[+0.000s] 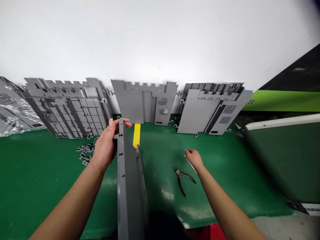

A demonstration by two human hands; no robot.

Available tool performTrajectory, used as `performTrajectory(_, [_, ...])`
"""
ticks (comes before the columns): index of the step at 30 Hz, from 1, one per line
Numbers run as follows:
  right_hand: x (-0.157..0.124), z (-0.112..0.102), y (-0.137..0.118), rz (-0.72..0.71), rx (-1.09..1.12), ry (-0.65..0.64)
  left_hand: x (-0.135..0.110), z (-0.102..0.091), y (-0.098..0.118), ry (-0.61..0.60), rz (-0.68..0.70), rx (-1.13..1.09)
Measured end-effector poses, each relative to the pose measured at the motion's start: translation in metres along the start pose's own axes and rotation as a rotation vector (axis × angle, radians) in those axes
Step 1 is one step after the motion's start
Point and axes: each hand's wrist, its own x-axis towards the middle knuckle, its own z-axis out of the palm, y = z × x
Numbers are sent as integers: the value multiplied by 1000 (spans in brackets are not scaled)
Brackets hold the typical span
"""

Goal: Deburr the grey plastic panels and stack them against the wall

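My left hand [107, 144] grips the top edge of a long grey moulded plastic panel [130, 190], which stands on its edge and runs down towards me. Its far face is hidden from this angle. My right hand [194, 159] is curled over a thin white strip [190, 164] on the green mat [37, 176]. Part of the strip is hidden by my fingers. Just below that hand lie red-handled side-cutting pliers [182, 180], which it does not touch.
Several grey moulded panels [142, 103] lean against the white wall [150, 40], and a plastic-wrapped panel [15, 113] lies far left. Small grey plastic scraps [86, 153] lie by my left hand. A yellow strip [136, 135] crosses the mat behind the held panel, and a dark green board [272, 160] stands right.
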Motion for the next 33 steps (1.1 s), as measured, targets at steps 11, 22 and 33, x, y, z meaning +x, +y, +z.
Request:
performTrajectory(11, [1, 12, 74, 85, -373, -29, 0, 19, 2, 64, 3, -90])
performTrajectory(22, [-54, -29, 7, -201, 344, -373, -7, 26, -1, 7, 74, -127])
performTrajectory(33, [-139, -43, -78, -316, 994, -830, -1, 18, -18, -10, 79, -172])
